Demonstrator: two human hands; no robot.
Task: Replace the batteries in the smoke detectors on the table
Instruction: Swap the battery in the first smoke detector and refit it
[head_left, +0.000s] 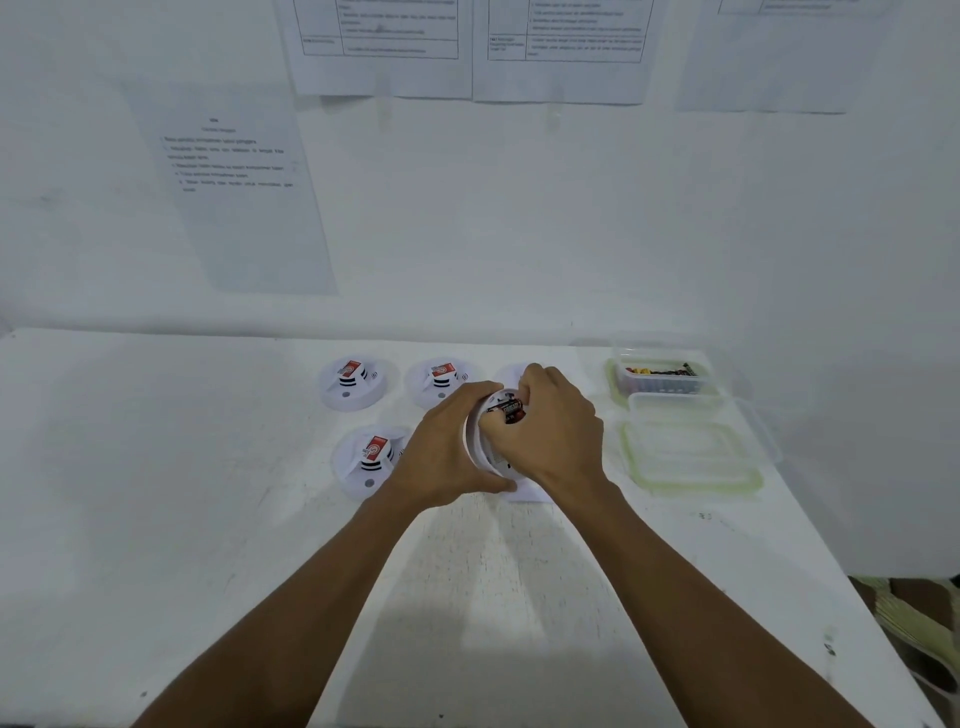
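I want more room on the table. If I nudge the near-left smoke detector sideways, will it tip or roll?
Probably neither: the smoke detector lies flat on its wide round face, so it should slide. It looks like white plastic, likely light. On the smooth table it may skid.

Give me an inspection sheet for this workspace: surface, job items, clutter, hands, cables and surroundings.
Surface: white table, a few dark specks.
Job's things: held detector with a battery in its back; three labelled detectors on the table; fourth detector mostly hidden behind the right hand; tub of batteries at right.
Clutter: clear green-rimmed lid or tub, nearer than the battery tub.
Hands: left hand has its grip round the held detector's rim; right hand pinches the battery.
Cables: nothing seen.
Surroundings: white wall with printed sheets; patterned cloth lower right.
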